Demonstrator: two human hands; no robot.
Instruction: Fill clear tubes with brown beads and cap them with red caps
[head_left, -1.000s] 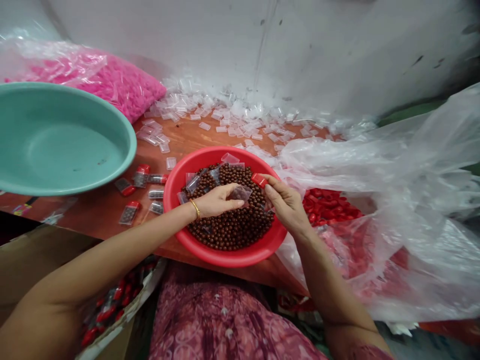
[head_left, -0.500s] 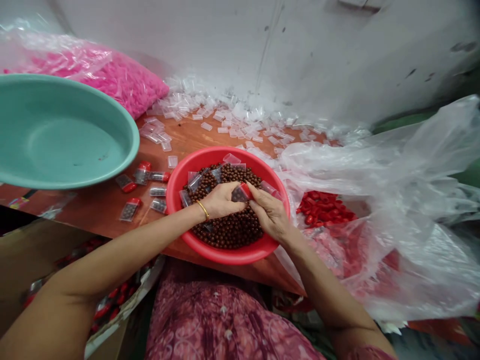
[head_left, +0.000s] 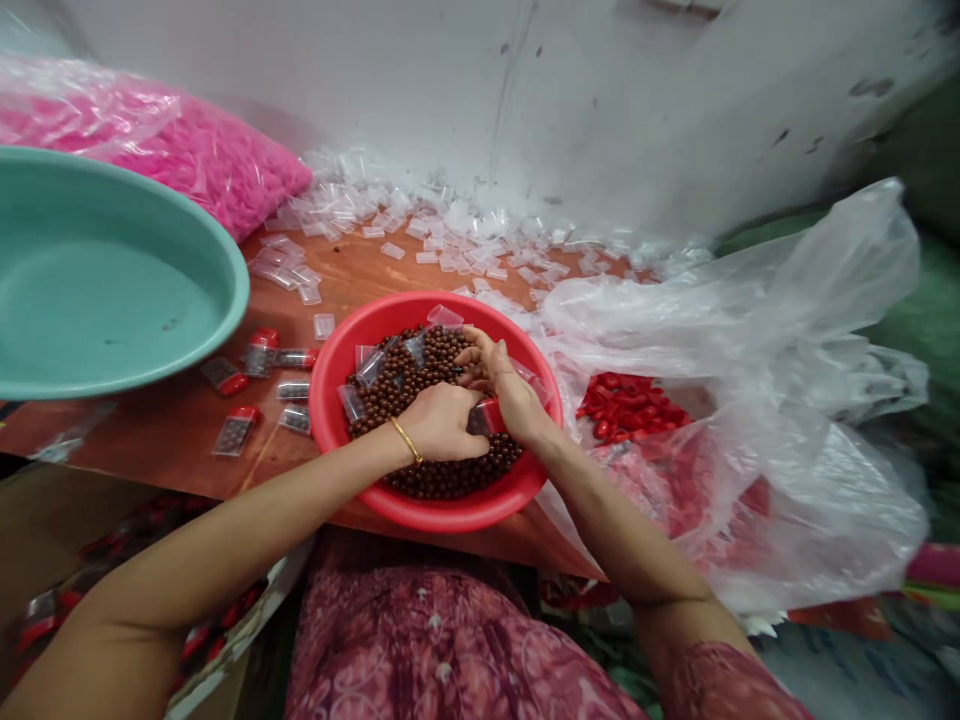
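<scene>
Wooden table [head_left: 360, 278], left hand [head_left: 442, 422] gripping capped tube [head_left: 487, 416] crosswise, cap toward right hand [head_left: 514, 392]

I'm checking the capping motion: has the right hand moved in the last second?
Yes. Against the red bowl, the right hand has come in from the right rim toward the middle, over the brown beads, meeting the left hand.

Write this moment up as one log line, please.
left hand: grips red-capped tube | right hand: fingers spread on beads | place: both inside red bowl
</scene>
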